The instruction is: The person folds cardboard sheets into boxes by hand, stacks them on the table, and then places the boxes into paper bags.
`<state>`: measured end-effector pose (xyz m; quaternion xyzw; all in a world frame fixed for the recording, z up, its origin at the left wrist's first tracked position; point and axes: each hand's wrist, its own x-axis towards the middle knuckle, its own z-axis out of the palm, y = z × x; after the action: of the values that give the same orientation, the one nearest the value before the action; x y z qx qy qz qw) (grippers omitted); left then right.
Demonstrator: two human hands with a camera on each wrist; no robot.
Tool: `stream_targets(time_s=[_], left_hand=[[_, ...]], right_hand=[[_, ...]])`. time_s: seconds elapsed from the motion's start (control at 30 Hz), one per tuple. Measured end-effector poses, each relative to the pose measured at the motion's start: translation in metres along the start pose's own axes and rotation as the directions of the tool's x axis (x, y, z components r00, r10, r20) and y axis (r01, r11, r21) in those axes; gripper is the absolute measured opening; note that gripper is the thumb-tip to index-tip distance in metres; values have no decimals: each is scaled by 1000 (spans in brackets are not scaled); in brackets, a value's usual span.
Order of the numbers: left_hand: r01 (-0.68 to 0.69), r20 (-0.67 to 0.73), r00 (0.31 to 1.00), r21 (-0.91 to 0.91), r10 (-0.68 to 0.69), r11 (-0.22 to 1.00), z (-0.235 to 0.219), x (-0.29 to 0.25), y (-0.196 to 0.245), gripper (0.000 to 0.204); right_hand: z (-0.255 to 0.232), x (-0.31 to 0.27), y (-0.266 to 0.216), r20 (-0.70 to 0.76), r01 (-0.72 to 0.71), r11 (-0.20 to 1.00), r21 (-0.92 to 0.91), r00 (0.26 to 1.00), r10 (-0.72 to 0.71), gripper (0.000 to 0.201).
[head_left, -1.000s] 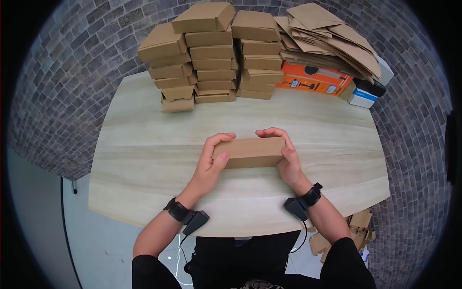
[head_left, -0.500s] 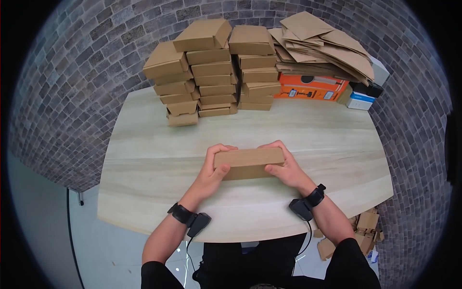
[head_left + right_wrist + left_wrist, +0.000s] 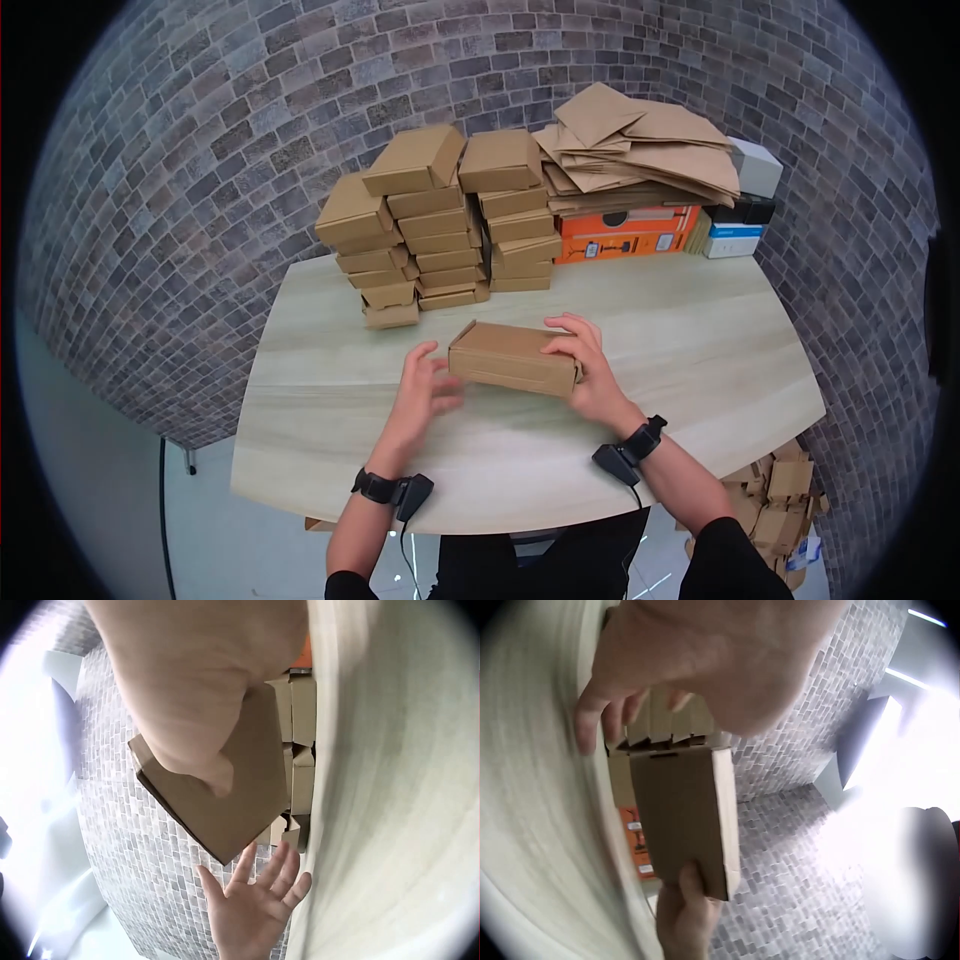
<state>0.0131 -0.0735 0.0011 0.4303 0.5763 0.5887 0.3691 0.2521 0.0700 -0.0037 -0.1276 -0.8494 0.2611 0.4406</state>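
Note:
A closed brown cardboard box point(image 3: 508, 358) is held over the middle of the table, tilted in the head view. My right hand point(image 3: 590, 372) grips its right end, the thumb on the near face and fingers over the top. Off the box's left end, my left hand point(image 3: 415, 398) is apart from it with fingers spread and slightly blurred. In the right wrist view the left hand point(image 3: 255, 911) shows its palm, fingers extended near the box's corner. The left wrist view shows the right thumb point(image 3: 692, 879) pressed on the box's broad face point(image 3: 676, 810).
Stacks of similar cardboard boxes point(image 3: 440, 240) stand at the back of the table point(image 3: 330, 400). To their right, flattened cardboard sheets point(image 3: 640, 150) lie on an orange box point(image 3: 625, 235), beside small white and black boxes point(image 3: 740, 210). More cardboard point(image 3: 780, 500) lies on the floor at right.
Both hands gripped the box's ends earlier. Now the left hand has let go and moved off to the left, while the right hand holds the box, which has turned. The head view has tipped up.

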Motion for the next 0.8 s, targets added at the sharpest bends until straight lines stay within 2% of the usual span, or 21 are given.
stream_targets(time_s=[0.03, 0.07, 0.1, 0.17, 0.2, 0.27, 0.3, 0.37, 0.4, 0.47, 0.5, 0.57, 0.63, 0.7, 0.77, 0.8], left_hand=[[184, 118, 980, -262, -158, 947, 0, -1, 11, 54], [375, 271, 923, -477, -272, 795, 0, -2, 19, 54], [370, 263, 926, -479, -272, 796, 1, 0, 20, 54], [424, 311, 898, -430, -310, 797, 4, 4, 19, 48], [428, 310, 897, -426, -316, 797, 4, 6, 19, 48], [311, 175, 949, -367, -264, 877, 3, 9, 21, 42], [316, 180, 947, -358, -268, 879, 2, 9, 23, 42], [241, 119, 970, -382, -212, 892, 0, 6, 33, 42], [242, 124, 970, -366, -210, 898, -1, 6, 40, 42], [198, 101, 980, -344, -173, 918, -2, 6, 56, 44], [197, 105, 980, -330, -171, 923, -2, 11, 66, 44], [116, 110, 990, -301, -87, 947, -1, 30, 91, 47], [2, 98, 995, -221, 20, 975, 6, 55, 125, 50], [-100, 104, 988, -130, 114, 987, 7, 93, 162, 50], [-178, 42, 984, 88, 175, 980, 11, 133, 202, 39], [-191, 60, 981, 94, 186, 977, 11, 154, 218, 40]], right_hand=[[0, 0, -2, -16, 30, 1000, -10, 999, -30, 51], [0, -1, -4, -32, 56, 998, -16, 998, -57, 52], [2, -2, -4, -28, 61, 998, -10, 998, -61, 52], [6, -5, -2, 94, 200, 970, -135, 978, -188, 59], [8, -6, -1, 92, 195, 972, -131, 979, -184, 59], [11, -8, 0, 27, 84, 996, -22, 996, -83, 74], [9, -8, 1, 17, 78, 997, -21, 997, -77, 74], [7, -7, 2, -20, -181, 979, 99, 983, 184, 77], [8, -8, 7, -36, -180, 978, 105, 982, 185, 77], [11, -15, 26, -27, -326, 940, 96, 944, 330, 62], [14, -18, 35, -40, -324, 940, 105, 943, 330, 62], [18, -21, 47, -47, -429, 892, 143, 897, 439, 45], [20, -22, 48, -73, -436, 883, 173, 889, 453, 40], [19, -21, 48, -95, -440, 878, 191, 881, 463, 34], [20, -22, 49, -105, -437, 873, 216, 878, 466, 32], [19, -23, 49, -108, -433, 875, 215, 880, 462, 32]])
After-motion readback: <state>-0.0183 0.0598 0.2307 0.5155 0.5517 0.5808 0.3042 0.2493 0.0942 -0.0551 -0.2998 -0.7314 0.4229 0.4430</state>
